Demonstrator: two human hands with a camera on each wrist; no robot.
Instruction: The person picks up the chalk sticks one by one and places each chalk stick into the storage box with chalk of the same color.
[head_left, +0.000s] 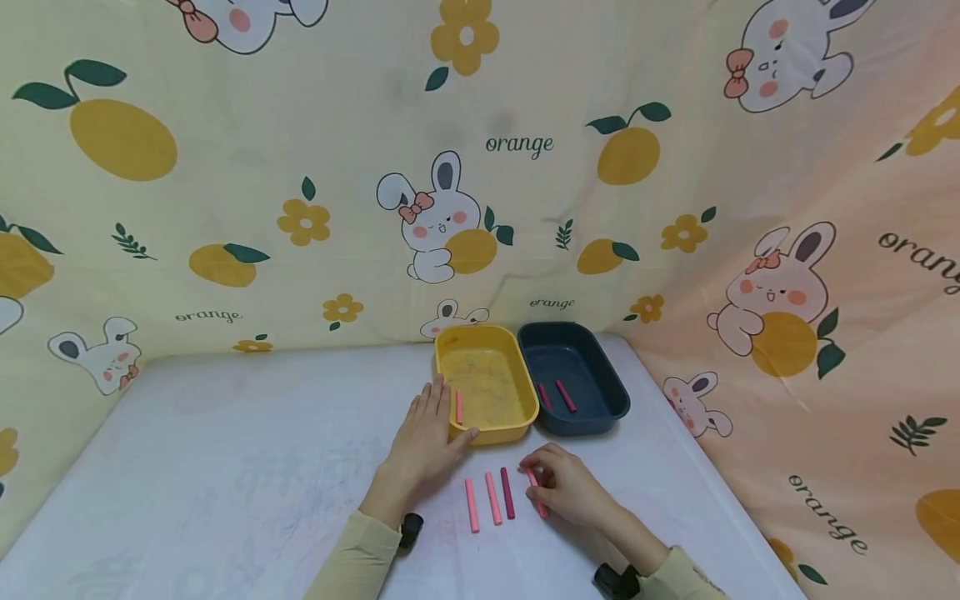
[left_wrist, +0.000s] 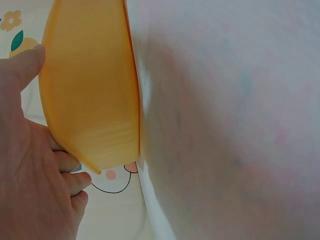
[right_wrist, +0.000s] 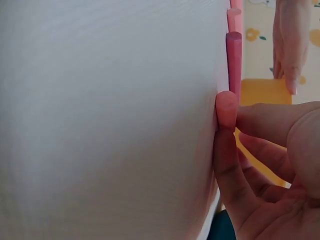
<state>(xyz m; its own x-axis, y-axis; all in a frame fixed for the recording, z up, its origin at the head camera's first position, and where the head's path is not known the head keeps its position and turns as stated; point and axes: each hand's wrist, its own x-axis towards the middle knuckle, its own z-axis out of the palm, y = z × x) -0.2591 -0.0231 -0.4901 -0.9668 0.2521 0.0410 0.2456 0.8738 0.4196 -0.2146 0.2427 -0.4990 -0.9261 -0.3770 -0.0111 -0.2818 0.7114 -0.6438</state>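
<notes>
Thumb and fingers of my right hand [head_left: 568,492] pinch a coral-pink chalk stick [head_left: 543,510] in the head view, on the near side of the trays. Fingers straight, my left hand [head_left: 423,437] lies against the left side of the yellow tray [head_left: 495,436]. One pink chalk stick [head_left: 459,407] sits in that tray; two crimson chalk sticks [head_left: 566,396] lie in the navy tray [head_left: 577,425]. Left of my pinch, two pale pink sticks [head_left: 492,498] and one plum stick [head_left: 507,493] lie on the white tabletop [head_left: 225,467]. I judge it under half done: three pieces are in trays, four, counting mine, outside.

In the left wrist view, my hand touches the yellow tray's edge; no chalk shows.

In the right wrist view, the coral-pink stick's end pokes out of my grip, the plum one just beyond; I can't tell whether mine touches the tabletop.
</notes>
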